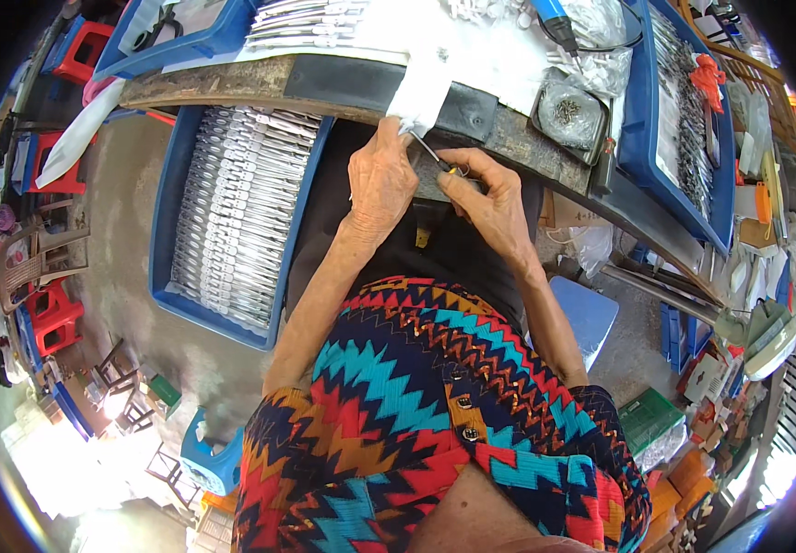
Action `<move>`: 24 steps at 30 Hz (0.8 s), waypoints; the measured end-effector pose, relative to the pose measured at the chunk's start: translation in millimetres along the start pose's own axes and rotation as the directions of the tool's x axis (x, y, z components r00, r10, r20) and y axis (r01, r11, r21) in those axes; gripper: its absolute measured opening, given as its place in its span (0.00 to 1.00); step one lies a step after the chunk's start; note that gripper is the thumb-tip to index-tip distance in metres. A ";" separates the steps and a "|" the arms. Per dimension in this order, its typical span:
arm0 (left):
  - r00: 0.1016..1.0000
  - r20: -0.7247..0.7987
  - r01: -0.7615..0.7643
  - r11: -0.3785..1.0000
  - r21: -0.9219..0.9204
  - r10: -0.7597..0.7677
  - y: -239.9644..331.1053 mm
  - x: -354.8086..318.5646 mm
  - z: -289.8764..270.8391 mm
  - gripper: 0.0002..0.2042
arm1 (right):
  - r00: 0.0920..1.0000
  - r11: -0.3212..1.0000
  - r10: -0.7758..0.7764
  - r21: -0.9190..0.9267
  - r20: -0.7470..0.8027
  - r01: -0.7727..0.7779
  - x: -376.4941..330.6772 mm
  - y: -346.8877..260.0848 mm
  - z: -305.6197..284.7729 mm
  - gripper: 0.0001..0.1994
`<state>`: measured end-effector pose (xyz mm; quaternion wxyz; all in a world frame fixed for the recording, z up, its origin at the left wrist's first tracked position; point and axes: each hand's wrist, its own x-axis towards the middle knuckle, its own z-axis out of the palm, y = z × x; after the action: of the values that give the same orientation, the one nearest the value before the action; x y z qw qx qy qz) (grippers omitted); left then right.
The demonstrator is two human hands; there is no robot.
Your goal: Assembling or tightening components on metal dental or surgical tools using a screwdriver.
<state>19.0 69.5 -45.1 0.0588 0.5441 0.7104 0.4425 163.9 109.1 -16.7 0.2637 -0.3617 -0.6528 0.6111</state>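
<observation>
At the bench edge, my left hand [382, 180] is closed in a pinch beside a white strip [421, 90] that hangs over the edge. Whatever its fingertips grip is too small to make out. My right hand [488, 195] is closed too, fingers and thumb bent around the near end of a slim metal rod [428, 149]. A bit of yellow shows at the rod's near end. Its far tip slants up and left to my left fingertips. The two hands stay slightly apart.
To the left, a blue tray [166, 249] holds rows of thin metal pieces. Another blue tray [639, 120] is on the bench's right side, near a dark dish [601, 138] of small parts. A blue-handled tool [555, 20] lies at the back. Red stools [55, 318] are far left.
</observation>
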 end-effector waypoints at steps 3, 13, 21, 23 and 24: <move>1.000 -0.008 -0.006 1.000 0.010 0.006 -0.9 -0.4 3.1 0.07 | 0.961 0.924 -0.267 -0.302 -0.067 0.236 1.2 5.4 5.1 0.12; 0.999 -0.013 -0.047 0.999 0.000 0.047 -6.6 -1.0 3.4 0.07 | 0.939 0.811 -0.344 -0.498 0.019 0.307 5.8 -5.9 9.4 0.13; 0.998 -0.022 -0.065 0.996 -0.064 0.064 -11.4 -1.3 6.0 0.07 | 1.000 0.987 0.005 -0.161 -0.003 -0.006 5.5 -22.0 8.2 0.12; 0.997 -0.036 -0.064 0.995 -0.080 0.062 -12.7 -1.2 6.5 0.07 | 0.994 0.992 0.109 -0.064 0.011 -0.108 7.7 -24.9 6.5 0.12; 0.997 -0.034 -0.071 0.994 -0.080 0.068 -12.2 0.5 5.0 0.07 | 0.977 0.977 0.210 0.017 0.019 -0.211 9.0 -27.3 5.1 0.12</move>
<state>12.9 72.6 -56.4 0.0543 0.5585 0.6733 0.4815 150.4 113.3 8.8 0.1954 -0.4210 -0.6072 0.6449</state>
